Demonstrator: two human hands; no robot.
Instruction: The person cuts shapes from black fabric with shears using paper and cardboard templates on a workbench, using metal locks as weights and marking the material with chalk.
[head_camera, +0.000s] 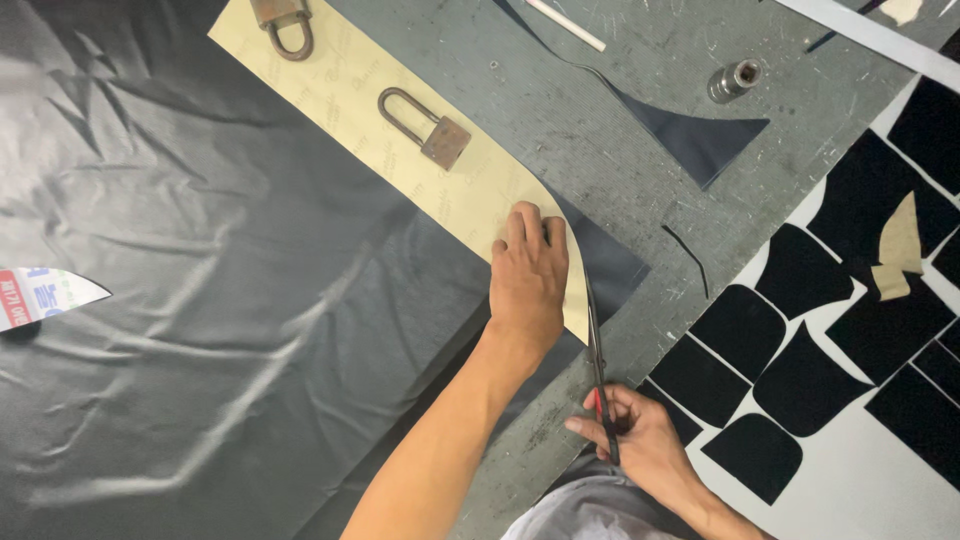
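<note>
Scissors: my scissors (598, 365) lie along the right edge of the paper pattern, blades pointing away from me, the tips running up beside the pattern's curved end.
Right hand: my right hand (640, 440) is low in view, close to my body — fingers curled through the scissor handles, gripping them, with a bit of red showing at the handle.
Paper pattern: the long tan paper pattern (400, 110) runs diagonally from the top left down to a rounded end under my other hand; it lies on top of the dark fabric.
Left hand: my left hand (528, 275) is pressed flat on the rounded end of the pattern, fingers stretched out and together, holding nothing — just bearing down on the paper, right beside the blades.
Dark fabric: the shiny dark fabric (200, 300) covers the left half of the table, wrinkled, and a corner of it sticks out past the pattern near the scissors.
Padlocks: one rusty padlock (428, 128) sits on the middle of the pattern; a second padlock (283, 20) sits at its far end, partly cut off by the top edge.
Table: the grey, scratched table (620, 130) shows bare between the fabric and the white sheet.
Offcut: a dark triangular offcut (700, 140) lies on the table beyond my hands.
Metal socket: a small metal socket (735, 80) stands near the top right.
White sheet: a white sheet (860, 490) at the right carries many black cut shapes (800, 385) lying close together.
</note>
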